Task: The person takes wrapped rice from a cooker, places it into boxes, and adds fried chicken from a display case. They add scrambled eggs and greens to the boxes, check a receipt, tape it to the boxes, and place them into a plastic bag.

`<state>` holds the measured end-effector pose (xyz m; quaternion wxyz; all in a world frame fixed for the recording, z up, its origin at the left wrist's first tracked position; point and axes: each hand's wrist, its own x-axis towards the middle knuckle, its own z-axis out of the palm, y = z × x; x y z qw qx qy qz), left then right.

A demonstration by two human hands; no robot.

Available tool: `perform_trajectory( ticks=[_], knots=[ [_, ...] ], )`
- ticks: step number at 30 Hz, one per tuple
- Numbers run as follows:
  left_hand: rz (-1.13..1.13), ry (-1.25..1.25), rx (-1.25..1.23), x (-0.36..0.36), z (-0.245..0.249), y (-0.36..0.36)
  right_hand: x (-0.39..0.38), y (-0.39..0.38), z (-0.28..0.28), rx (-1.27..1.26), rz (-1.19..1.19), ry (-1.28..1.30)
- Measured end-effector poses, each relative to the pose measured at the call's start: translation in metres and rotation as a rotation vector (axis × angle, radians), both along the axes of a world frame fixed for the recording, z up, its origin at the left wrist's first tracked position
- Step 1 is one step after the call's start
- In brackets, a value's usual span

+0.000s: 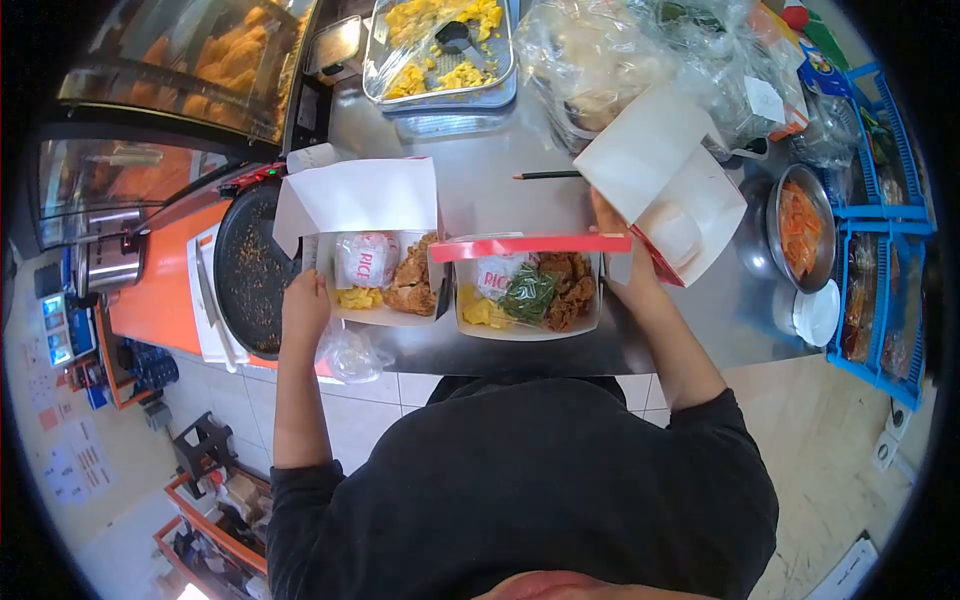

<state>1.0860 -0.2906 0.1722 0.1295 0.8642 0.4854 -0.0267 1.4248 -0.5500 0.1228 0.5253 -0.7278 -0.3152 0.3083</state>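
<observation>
On the left, an open paper meal box (385, 318) holds a wrapped rice pack (366, 260), fried chicken (411, 278) and scrambled egg (358, 298). My left hand (304, 300) is closed at this box's left side edge. Beside it, a second box (530, 328) with a red-edged lid contains rice, egg, chicken and a green seaweed pack (533, 294). My right hand (637, 285) grips a third open box (640, 150), tilted, from its left side; a wrapped rice pack (668, 233) sits inside. That hand's fingers are partly hidden by the cartons.
A tray of scrambled egg (440, 95) stands at the back, near plastic bags (590, 60). A black pan (258, 290) lies left, below a fried-chicken display case (200, 70). Right are a metal bowl of orange-red food (800, 230), a white lid (817, 313) and blue racks (880, 212). A pencil (547, 175) lies behind the boxes.
</observation>
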Motion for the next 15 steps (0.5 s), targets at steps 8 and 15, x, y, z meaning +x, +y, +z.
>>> perform_trajectory(
  ticks=[8,15],
  knots=[
    [0.083,0.036,-0.018,-0.022,0.003,-0.012,0.017,0.056,0.006,-0.585,0.250,-0.529],
    [0.242,0.025,0.011,-0.052,0.005,-0.029,0.013,0.040,0.004,-0.527,0.265,-0.544]
  ],
)
